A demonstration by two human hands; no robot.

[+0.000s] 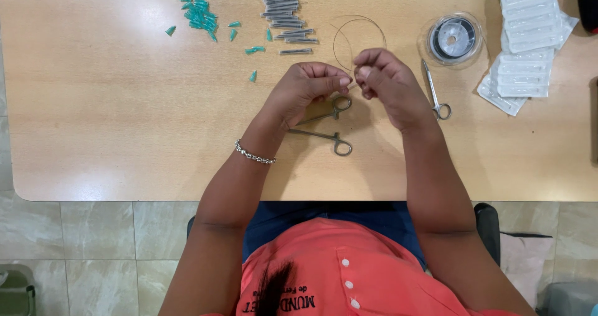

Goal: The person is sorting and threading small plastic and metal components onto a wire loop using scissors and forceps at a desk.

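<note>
Left hand (pixel 309 86) and right hand (pixel 383 79), fingers pinched shut, meet over the table (pixel 124 135), each gripping the thin wire (pixel 359 42), whose loop rises just beyond the fingertips. Forceps (pixel 327 124) lie beneath the left hand.

Both forearms extend forward. Left hand (pixel 308 86) and right hand (pixel 385 79) meet at centre, fingers pinched closed, fingertips almost touching.

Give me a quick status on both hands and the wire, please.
Left hand and right hand pinched together on thin wire loop. Forceps lying beneath, untouched. Nothing in the way.
</note>
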